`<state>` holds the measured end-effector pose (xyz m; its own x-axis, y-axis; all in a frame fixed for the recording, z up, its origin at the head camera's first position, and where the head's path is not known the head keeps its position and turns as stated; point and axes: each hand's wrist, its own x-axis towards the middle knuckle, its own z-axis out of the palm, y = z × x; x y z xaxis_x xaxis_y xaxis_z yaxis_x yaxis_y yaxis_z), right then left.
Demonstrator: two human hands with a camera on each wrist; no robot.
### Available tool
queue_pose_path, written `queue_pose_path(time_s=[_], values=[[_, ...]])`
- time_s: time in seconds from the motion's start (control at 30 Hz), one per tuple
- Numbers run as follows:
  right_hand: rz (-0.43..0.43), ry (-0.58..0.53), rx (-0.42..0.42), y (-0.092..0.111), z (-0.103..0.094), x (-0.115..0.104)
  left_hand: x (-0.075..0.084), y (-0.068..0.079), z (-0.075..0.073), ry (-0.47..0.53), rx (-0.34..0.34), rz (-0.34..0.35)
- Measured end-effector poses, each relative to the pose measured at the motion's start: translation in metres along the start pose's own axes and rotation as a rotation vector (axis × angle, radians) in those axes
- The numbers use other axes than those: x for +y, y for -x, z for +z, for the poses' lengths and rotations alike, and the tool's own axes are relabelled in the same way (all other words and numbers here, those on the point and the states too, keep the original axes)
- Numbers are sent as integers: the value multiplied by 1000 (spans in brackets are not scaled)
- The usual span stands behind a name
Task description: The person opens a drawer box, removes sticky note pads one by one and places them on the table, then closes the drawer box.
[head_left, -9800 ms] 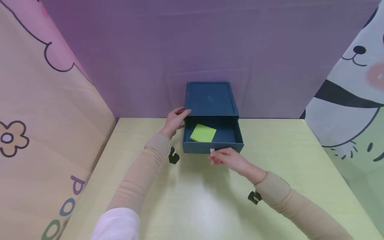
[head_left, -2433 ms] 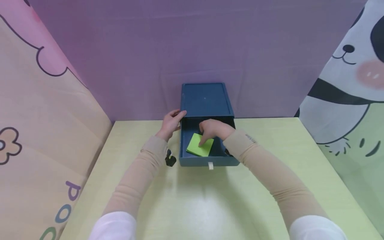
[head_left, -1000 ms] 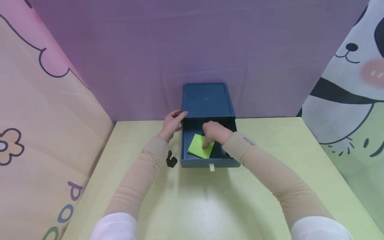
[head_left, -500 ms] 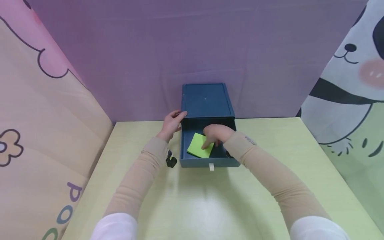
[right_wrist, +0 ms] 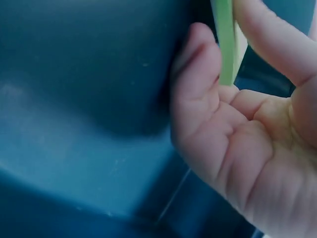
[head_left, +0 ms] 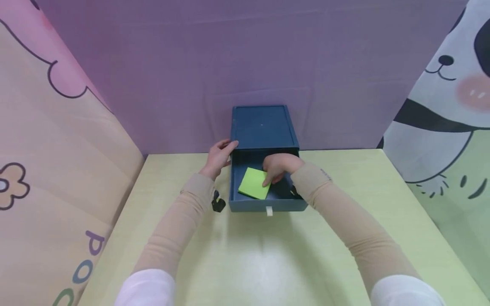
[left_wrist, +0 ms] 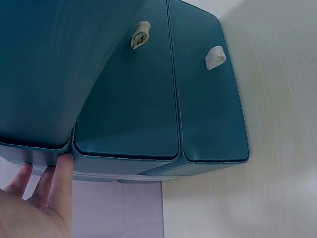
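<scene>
A blue drawer cabinet (head_left: 264,127) stands against the purple backdrop, its top drawer (head_left: 249,206) pulled out toward me. Inside the drawer lies a bright green pad of sticky notes (head_left: 254,183). My right hand (head_left: 282,165) reaches in and pinches the pad's right edge, thumb on top; in the right wrist view the pad (right_wrist: 226,44) shows between thumb and curled fingers. At the cabinet's left side, my left hand (head_left: 219,158) rests with fairly straight fingers against the wall near the top front edge. Its fingertips touch the cabinet in the left wrist view.
Two lower drawers (left_wrist: 133,109) with pale loop tabs are closed in the left wrist view. A white pull tab (head_left: 269,211) hangs from the open drawer's front. The light wooden table (head_left: 252,263) extends toward me, with printed curtains at both sides.
Earlier, my right hand held the pull tab; the drawer has since come further out. That hand went into the drawer and has lately shifted right to the pad's edge. My left hand stayed put.
</scene>
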<state>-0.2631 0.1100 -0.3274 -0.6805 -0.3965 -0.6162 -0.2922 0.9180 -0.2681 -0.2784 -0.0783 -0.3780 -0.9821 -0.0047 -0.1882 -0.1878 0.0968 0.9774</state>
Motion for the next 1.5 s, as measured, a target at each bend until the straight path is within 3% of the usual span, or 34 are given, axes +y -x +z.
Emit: queue_pose_path(time_s=[0.23, 0.53, 0.8, 1.5], values=[[-12, -173, -66, -4, -3, 12, 0, -1, -1, -8, 2, -8], [-17, -293, -69, -3, -2, 17, -2, 2, -2, -2, 6, -28], [3, -328, -37, -1, -3, 12, -1, 2, -1, -3, 11, -12], [25, -607, 51, 3, -3, 13, 0, 2, 1, 0, 12, -16]])
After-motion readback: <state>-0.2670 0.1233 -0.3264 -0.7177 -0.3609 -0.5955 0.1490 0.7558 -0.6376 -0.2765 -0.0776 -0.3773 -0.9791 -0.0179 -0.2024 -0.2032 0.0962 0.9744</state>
